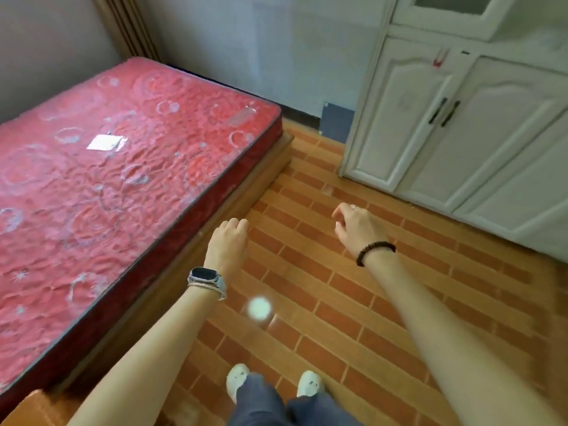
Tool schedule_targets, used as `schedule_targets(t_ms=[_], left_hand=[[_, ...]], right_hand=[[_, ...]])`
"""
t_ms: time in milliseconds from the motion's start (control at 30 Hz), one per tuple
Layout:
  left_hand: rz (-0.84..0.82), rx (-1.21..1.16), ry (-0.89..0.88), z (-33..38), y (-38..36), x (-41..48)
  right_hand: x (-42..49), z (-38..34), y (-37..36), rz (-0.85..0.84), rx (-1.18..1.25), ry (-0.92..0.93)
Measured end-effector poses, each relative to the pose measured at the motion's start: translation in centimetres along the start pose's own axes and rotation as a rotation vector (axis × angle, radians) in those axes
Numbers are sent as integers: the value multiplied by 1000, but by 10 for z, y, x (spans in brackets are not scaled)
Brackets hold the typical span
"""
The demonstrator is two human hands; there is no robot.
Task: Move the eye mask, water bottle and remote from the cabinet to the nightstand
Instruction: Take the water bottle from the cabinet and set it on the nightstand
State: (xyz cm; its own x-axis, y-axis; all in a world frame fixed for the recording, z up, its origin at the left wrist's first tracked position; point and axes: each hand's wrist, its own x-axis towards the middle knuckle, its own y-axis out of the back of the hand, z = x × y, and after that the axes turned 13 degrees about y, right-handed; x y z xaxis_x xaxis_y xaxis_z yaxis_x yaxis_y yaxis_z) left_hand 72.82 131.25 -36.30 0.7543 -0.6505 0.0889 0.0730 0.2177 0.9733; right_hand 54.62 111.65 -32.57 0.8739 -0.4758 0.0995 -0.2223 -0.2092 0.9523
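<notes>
A white cabinet (455,118) with closed panelled doors and dark handles stands at the right against the wall. My left hand (229,241), a watch on its wrist, hangs over the floor beside the bed with its fingers curled and nothing in it. My right hand (356,229), with a bead bracelet and a ring, is stretched toward the cabinet, fingers loosely apart and holding nothing. The eye mask, water bottle, remote and nightstand are not in view.
A bed with a red patterned mattress (123,179) on a wooden frame fills the left side. A small white sheet (106,142) lies on the mattress. Brick-patterned floor (307,287) runs between bed and cabinet. My feet (273,382) are at the bottom.
</notes>
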Motion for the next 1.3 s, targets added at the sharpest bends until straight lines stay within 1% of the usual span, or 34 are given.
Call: schedule_targets(t_ms=[167, 333, 467, 533, 733, 867, 1067, 1167, 1300], left_hand=[[-68, -37, -279, 110, -17, 16], [-124, -119, -511, 207, -41, 31], [-185, -159, -681, 273, -58, 42], [-196, -176, -747, 302, -63, 52], [-195, -222, -946, 391, -61, 78], [-221, -212, -1048, 447, -66, 80], [-267, -210, -1168, 523, -77, 51], [-256, -200, -1214, 563, -84, 36], [-268, -218, -1209, 624, -100, 17]], right_hand=[[-71, 83, 28, 52, 3, -275], [-128, 138, 50, 99, -1, -520], [-154, 168, 68, 135, -16, -655], [-160, 183, 79, 157, -35, -713], [-180, 219, 113, 290, -86, -869], [-208, 238, 124, 342, -108, -987], [-260, 280, 135, 380, -91, -1130], [-281, 311, 142, 394, -83, -1156], [-308, 357, 160, 404, -75, -1140]])
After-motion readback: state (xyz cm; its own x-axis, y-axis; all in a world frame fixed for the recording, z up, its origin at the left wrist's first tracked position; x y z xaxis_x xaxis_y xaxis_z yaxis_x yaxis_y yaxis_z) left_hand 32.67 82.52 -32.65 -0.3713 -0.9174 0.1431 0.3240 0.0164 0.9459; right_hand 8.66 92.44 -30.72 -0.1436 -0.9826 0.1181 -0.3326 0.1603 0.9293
